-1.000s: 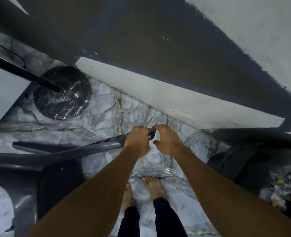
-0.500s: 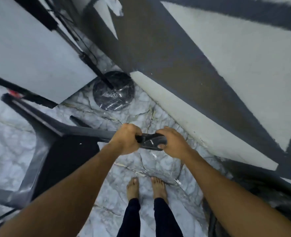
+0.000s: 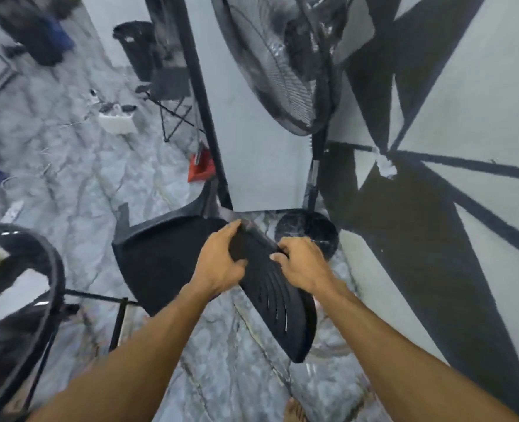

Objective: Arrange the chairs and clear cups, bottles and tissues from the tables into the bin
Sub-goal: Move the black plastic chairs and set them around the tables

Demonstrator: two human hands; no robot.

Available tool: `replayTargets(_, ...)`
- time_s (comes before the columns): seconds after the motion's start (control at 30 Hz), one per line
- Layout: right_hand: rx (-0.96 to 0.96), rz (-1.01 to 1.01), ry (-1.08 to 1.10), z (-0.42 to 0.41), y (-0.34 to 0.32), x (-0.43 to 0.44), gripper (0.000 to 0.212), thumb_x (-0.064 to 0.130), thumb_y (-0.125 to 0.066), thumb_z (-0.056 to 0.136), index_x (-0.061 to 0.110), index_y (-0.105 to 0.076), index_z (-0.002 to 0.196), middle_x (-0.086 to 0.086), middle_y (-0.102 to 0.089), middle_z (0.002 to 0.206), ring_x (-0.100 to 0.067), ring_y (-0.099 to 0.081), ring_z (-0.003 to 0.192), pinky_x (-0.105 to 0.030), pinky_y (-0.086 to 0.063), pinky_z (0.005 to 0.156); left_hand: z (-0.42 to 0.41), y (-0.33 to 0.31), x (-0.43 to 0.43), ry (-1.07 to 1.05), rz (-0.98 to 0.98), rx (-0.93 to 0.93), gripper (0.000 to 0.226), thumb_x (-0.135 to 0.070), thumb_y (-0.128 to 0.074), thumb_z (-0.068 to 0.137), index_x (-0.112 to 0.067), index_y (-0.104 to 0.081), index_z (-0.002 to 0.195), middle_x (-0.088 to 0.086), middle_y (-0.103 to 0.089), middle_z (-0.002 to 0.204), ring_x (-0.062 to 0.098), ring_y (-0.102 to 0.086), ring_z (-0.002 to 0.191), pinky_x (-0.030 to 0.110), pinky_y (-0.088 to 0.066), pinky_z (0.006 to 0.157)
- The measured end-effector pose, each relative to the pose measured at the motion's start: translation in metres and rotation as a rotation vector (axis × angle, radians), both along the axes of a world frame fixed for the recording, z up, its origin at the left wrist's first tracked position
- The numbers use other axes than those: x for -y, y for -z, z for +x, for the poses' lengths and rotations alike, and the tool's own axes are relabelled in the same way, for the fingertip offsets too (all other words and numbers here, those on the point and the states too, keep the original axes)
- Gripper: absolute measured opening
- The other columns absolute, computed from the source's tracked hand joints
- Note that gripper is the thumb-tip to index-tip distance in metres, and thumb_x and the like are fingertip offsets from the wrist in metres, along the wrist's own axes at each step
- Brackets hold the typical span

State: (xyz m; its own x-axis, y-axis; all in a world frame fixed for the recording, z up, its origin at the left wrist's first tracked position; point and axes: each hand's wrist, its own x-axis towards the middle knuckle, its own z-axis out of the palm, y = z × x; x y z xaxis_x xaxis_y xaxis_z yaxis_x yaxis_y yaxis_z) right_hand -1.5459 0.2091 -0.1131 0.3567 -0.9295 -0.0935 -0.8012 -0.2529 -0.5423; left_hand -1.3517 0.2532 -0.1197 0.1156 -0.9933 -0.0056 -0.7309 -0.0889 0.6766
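**Chair** [image 3: 167, 263]: black plastic, one piece. It stands on the floor [image 3: 69, 178] in the middle of the view, with its seat to the left. The slotted backrest tilts toward the person. One leg shows at the far left corner of the seat.

**Left hand** [image 3: 221, 260]: grasping the top edge of the backrest on its left side, with the fingers curled over the rim.

**Right hand** [image 3: 301, 266]: grasping the same top edge on its right side, with the thumb on the slotted face. The two hands are close together, and both forearms reach forward from the bottom of the frame.

**Fan** [image 3: 282, 56]: a black pedestal fan with a wire cage head at upper centre. Its pole runs down to a round base just beyond the right hand and beside the wall [image 3: 435, 208].

**Wall**: grey with broad black angular bands, filling the right side.

**Floor**: grey-white marble pattern.

**Panel** [image 3: 252, 147]: pale and upright with a black frame edge, standing behind the chair.

**Red item** [image 3: 202, 169]: on the floor at the foot of the panel; too blurred to identify.

**Folding chair** [image 3: 173, 95]: dark with crossed legs, well beyond the chair.

**White box** [image 3: 116, 123]: on the floor to the left of the folding chair.

**Black container** [image 3: 136, 41]: upright at the far top; blurred.

**Black round-rimmed object** [image 3: 39, 269]: at lower left; blurred and cannot be identified.

**Foot** [image 3: 294, 409]: bare, at the bottom edge.
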Motion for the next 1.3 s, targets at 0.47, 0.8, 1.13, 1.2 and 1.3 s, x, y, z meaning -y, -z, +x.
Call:
replayTargets(0.47, 0.088, 0.069, -0.186, 0.196, -0.080, -0.015, 0.045, 0.022, -0.075, 0.083, 0.009, -0.043, 0.053, -0.001, -0.045, 0.053, -0.020, -0.042, 0.049, -0.035, -0.050, 0.057, 0.044, -0.013, -0.099, -0.385, 0.045, -0.228, 0.099, -0.036, -0.072, 0.071, -0.027, -0.020, 0.154, -0.002, -0.070, 0.095, 0.017, -0.067, 0.083, 0.041, -0.058, 0.073)
replayTargets(0.8, 0.003, -0.206, -0.596, 0.218, -0.092, 0.008, 0.041, 0.027, -0.070, 0.083, 0.015, -0.055, 0.119, -0.011, -0.057, 0.125, -0.028, -0.055, 0.109, -0.038, -0.048, 0.088, 0.013, 0.049, -0.152, -0.700, 0.240, -0.101, 0.055, -0.017, -0.047, 0.065, -0.025, -0.057, 0.119, 0.002, -0.068, 0.093, 0.027, -0.064, 0.084, 0.040, -0.054, 0.068)
replayTargets(1.13, -0.333, -0.633, -1.469, 0.239, -0.112, 0.061, 0.039, 0.042, -0.076, 0.072, 0.021, -0.063, 0.101, -0.005, -0.059, 0.122, -0.034, -0.028, 0.142, -0.054, -0.011, 0.120, 0.066, -0.051, -0.141, -0.657, 0.204, 0.159, 0.017, -0.011, -0.056, 0.064, -0.023, -0.044, 0.062, -0.006, -0.053, 0.060, 0.019, -0.053, 0.060, 0.036, -0.048, 0.053)
replayTargets(1.2, -0.382, -0.491, -1.485, 0.242, -0.109, 0.064, 0.018, 0.035, -0.072, 0.079, 0.021, -0.061, 0.079, -0.007, -0.063, 0.095, -0.033, -0.053, 0.106, -0.052, -0.042, 0.102, 0.067, -0.055, -0.143, -0.661, 0.219, 0.216, 0.021, -0.008, -0.054, 0.063, -0.026, -0.044, 0.062, -0.007, -0.051, 0.060, 0.018, -0.053, 0.062, 0.033, -0.047, 0.055)
replayTargets(1.3, -0.477, -0.300, -1.515, 0.211, -0.086, 0.069, 0.021, 0.032, -0.061, 0.090, 0.016, -0.060, 0.077, -0.005, -0.061, 0.078, -0.025, -0.051, 0.076, -0.036, -0.046, 0.069, 0.061, -0.045, -0.141, -0.716, 0.260, 0.227, 0.019, -0.008, -0.050, 0.063, -0.026, -0.053, 0.071, -0.006, -0.058, 0.069, 0.021, -0.055, 0.071, 0.031, -0.044, 0.061)
